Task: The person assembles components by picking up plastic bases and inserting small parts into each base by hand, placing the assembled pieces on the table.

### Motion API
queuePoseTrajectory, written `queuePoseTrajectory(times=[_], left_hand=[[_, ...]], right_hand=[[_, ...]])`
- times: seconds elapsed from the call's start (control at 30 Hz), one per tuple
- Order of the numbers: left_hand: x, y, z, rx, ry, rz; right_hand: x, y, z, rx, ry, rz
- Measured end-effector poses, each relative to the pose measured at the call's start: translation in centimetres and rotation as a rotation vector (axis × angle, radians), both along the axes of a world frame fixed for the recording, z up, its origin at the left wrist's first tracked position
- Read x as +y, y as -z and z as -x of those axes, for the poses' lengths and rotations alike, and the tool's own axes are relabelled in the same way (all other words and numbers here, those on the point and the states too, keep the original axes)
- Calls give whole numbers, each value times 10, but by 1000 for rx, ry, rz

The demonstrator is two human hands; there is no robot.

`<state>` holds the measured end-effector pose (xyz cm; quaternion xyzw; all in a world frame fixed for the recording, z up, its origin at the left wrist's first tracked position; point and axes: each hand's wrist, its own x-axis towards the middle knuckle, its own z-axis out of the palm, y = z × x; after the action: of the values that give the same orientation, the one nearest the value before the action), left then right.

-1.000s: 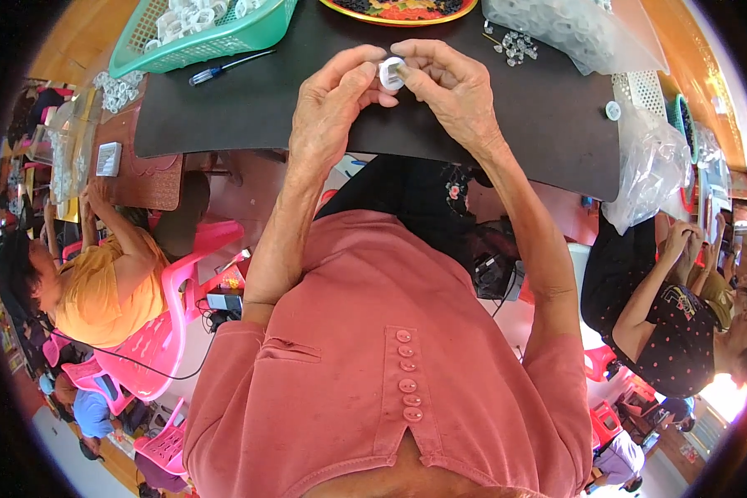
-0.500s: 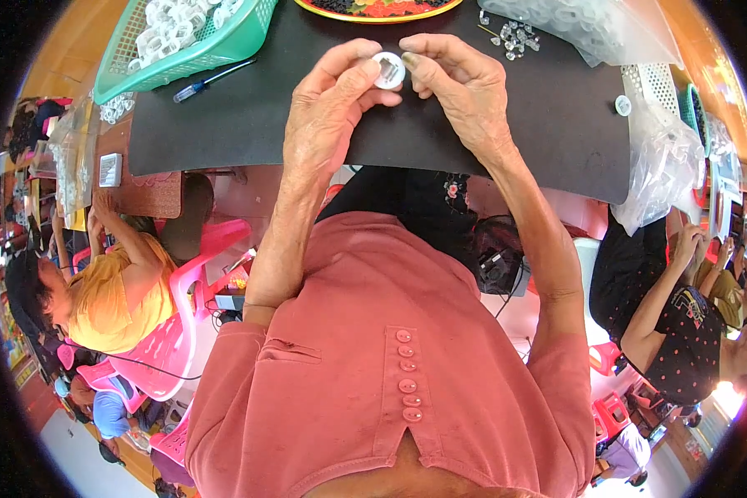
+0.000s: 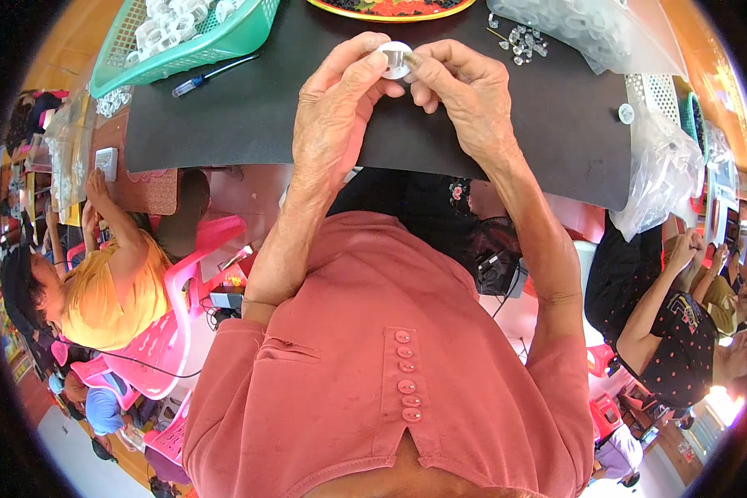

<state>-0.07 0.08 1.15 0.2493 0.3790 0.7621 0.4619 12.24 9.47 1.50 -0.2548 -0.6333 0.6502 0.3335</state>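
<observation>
Above the black tabletop, my left hand is closed on a small round white plastic part, gripping it between thumb and fingers. The part's face is turned up and shows a grey rectangular recess in its middle. My right hand is closed in a pinch, its thumb tip against the part's right edge. Whether a small piece sits between those right fingertips is hidden.
A green basket of translucent rings stands at the left, beside a blue-handled screwdriver. Ahead is a red tray with black bits. Clear pieces and a bag lie at the right. Co-workers sit on both sides.
My right thumb has moved from beside the white part onto its right edge. The part is tilted a little differently, and both hands have shifted slightly right.
</observation>
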Motion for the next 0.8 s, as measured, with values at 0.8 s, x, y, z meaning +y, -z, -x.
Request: queuePoseTrajectory(times=[0.8], left_hand=[[-1,7,4,-176,110,-46]], right_hand=[[12,2,6,18,-12,6]])
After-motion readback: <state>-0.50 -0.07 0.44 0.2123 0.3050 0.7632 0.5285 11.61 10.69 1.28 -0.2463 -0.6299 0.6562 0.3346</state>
